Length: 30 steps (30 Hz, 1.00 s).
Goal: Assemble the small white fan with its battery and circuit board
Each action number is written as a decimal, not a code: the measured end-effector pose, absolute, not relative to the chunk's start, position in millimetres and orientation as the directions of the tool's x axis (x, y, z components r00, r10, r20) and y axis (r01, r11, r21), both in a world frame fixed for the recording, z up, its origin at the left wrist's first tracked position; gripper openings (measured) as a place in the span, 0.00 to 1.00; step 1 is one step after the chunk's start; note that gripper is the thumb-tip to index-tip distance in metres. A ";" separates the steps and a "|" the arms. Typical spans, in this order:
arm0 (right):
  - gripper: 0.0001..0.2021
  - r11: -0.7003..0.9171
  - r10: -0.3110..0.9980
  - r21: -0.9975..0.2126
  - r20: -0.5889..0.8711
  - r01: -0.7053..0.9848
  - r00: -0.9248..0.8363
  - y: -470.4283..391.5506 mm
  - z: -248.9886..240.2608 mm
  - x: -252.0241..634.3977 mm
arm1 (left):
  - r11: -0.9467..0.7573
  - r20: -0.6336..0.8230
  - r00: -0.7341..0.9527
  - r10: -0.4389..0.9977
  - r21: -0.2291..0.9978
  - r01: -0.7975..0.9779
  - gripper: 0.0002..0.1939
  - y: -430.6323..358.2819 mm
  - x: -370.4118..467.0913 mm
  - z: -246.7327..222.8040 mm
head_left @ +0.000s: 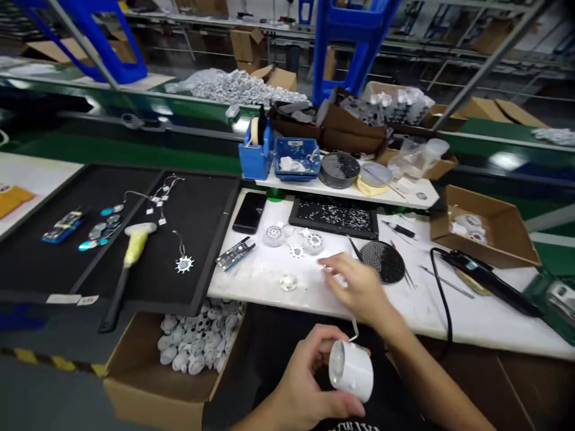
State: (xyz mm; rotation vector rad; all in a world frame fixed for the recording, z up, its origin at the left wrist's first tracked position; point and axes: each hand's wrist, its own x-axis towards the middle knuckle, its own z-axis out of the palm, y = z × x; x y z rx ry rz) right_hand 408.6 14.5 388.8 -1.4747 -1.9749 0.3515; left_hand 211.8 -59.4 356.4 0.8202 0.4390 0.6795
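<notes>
1. Head view — your left hand [309, 380] has its fingers wrapped around the white cylindrical housing [357, 372], tilted, in front of the white worktop [258, 284].
2. Over to your right hand [359, 287], above that worktop: fingers curled towards the thumb — whether they're pinching anything, I can't tell.
3. Around it, the dark mesh disc [383, 261] sits just to the right, the small white round part [288, 282] to the left.
</notes>
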 end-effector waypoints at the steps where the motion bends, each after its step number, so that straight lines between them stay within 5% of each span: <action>1: 0.20 0.341 0.937 -0.569 0.269 0.748 -0.222 19.1 382.3 394.3 | 0.444 -0.097 0.654 0.750 0.807 -0.390 0.42 -59.4 201.2 349.6; 5: 0.25 0.296 0.934 -0.627 0.032 0.721 -0.355 35.2 360.0 357.8 | 0.249 -0.128 0.297 0.946 0.872 -0.420 0.44 -51.6 165.0 332.4; 11: 0.14 0.200 0.950 -0.781 0.007 0.592 -0.312 49.1 355.6 366.1 | 0.235 -0.292 -0.040 0.956 0.837 -0.495 0.33 -25.7 145.9 342.1; 21: 0.18 0.166 0.978 -0.975 0.144 0.145 -0.153 21.5 363.8 344.3 | 0.281 -0.269 0.101 0.958 0.807 -0.519 0.30 -1.1 171.0 346.2; 30: 0.22 0.258 0.962 -0.930 0.223 0.261 -0.157 12.1 367.0 340.6 | 0.295 -0.280 0.112 0.954 0.791 -0.536 0.33 11.3 176.1 340.8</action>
